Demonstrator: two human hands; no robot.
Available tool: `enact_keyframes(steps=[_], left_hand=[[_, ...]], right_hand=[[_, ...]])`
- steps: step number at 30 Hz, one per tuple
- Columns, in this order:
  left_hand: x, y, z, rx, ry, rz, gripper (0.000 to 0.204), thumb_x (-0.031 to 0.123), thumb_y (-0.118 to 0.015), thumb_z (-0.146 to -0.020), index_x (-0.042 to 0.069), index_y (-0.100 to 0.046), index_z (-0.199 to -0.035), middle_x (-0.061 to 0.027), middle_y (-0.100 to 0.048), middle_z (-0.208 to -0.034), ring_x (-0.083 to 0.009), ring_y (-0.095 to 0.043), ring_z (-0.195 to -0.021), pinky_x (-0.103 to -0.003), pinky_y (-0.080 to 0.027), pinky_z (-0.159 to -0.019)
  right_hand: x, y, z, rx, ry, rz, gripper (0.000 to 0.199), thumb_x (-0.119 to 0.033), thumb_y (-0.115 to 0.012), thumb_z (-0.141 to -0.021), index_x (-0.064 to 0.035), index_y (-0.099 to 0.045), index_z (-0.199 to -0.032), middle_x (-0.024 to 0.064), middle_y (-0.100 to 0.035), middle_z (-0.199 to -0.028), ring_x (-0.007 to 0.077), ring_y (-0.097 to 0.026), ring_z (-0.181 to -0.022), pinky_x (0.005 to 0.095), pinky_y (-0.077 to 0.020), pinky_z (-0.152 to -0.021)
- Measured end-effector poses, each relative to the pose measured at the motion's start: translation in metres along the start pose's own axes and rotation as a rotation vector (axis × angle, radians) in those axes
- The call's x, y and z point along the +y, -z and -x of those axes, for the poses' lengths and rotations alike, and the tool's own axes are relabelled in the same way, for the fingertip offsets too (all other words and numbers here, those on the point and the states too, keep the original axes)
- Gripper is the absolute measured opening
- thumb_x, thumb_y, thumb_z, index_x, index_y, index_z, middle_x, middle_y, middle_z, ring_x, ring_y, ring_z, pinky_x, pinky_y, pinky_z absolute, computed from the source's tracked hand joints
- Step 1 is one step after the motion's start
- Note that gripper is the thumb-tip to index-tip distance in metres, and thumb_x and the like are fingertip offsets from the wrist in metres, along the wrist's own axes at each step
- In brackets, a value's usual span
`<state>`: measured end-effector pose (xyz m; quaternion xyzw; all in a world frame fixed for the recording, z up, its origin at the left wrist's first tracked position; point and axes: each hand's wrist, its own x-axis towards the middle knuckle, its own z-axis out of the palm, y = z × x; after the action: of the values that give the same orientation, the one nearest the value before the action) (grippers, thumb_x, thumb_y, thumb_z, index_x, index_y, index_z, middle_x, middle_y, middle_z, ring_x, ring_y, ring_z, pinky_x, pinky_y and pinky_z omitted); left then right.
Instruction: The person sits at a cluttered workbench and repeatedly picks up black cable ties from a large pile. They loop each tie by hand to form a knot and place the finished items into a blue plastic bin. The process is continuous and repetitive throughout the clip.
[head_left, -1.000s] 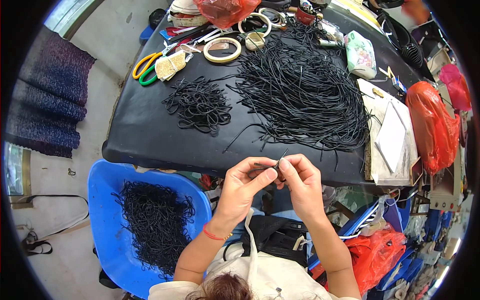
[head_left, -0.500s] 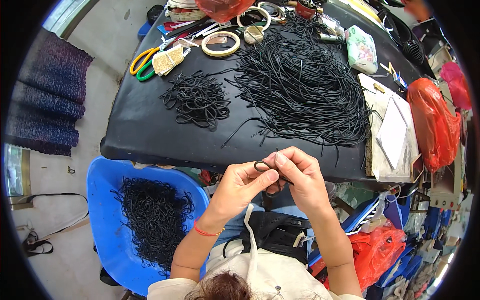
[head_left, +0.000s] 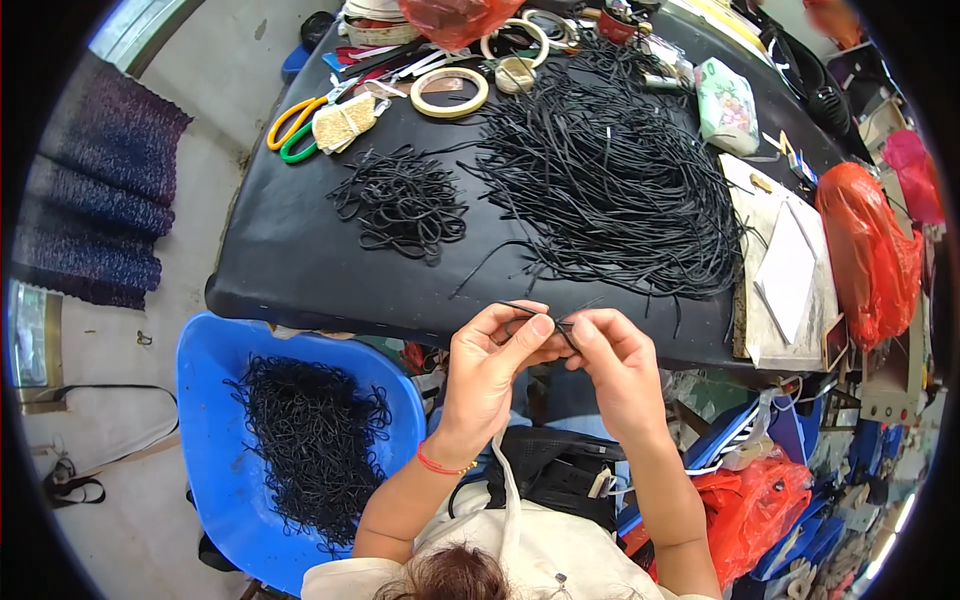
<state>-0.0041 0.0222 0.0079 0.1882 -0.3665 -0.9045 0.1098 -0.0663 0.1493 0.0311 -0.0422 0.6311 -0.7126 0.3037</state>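
Observation:
A black cord (head_left: pixel 562 330) is stretched between my two hands, just off the front edge of the black-covered table (head_left: pixel 300 290). My left hand (head_left: pixel 495 350) pinches it between thumb and fingers, and a loop of it shows above the fingertips. With thumb and forefinger, my right hand (head_left: pixel 612 355) grips the cord close by; whether it is knotted there is too small to tell. Beyond my hands lies a big heap of loose black cords (head_left: pixel 620 190). To its left is a smaller pile of looped cords (head_left: pixel 402 205).
Left of my lap stands a blue tub (head_left: pixel 205 430) holding a mass of looped cords (head_left: pixel 310 440). Scissors (head_left: pixel 296 130), tape rolls (head_left: pixel 450 93) and a tissue pack (head_left: pixel 726 108) lie at the back. A pale board (head_left: pixel 790 260) sits at the table's right edge, beside a red bag (head_left: pixel 866 255).
My hands have drawn slightly apart and the loop between them looks smaller and flatter. The view has shifted a little.

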Motion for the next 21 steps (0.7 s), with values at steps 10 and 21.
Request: enact_keyframes(steps=[10,21], left_hand=[[0.010,-0.014,0.010,0.005,-0.281,-0.816,0.011,0.002,-0.052,-0.089,-0.006,-0.057,-0.094,-0.0117,-0.066,-0.081,-0.0144,-0.065,-0.074,-0.025,-0.053,-0.067],[-0.015,-0.015,0.002,0.216,-0.500,-0.980,0.007,0.002,-0.057,-0.085,-0.004,-0.055,-0.087,-0.0089,-0.063,-0.069,-0.0099,-0.062,-0.063,-0.022,-0.048,-0.055]], right_hand=[[0.000,-0.009,0.001,-0.013,0.123,-0.044,0.016,-0.004,-0.064,-0.082,0.0026,-0.057,-0.095,0.0081,-0.063,-0.087,0.0092,-0.061,-0.078,0.0225,-0.0502,-0.070],[0.020,-0.016,-0.005,0.128,0.224,0.075,0.014,-0.005,-0.064,-0.082,0.0022,-0.058,-0.092,0.0057,-0.064,-0.083,0.0073,-0.059,-0.074,0.0203,-0.0484,-0.065]])
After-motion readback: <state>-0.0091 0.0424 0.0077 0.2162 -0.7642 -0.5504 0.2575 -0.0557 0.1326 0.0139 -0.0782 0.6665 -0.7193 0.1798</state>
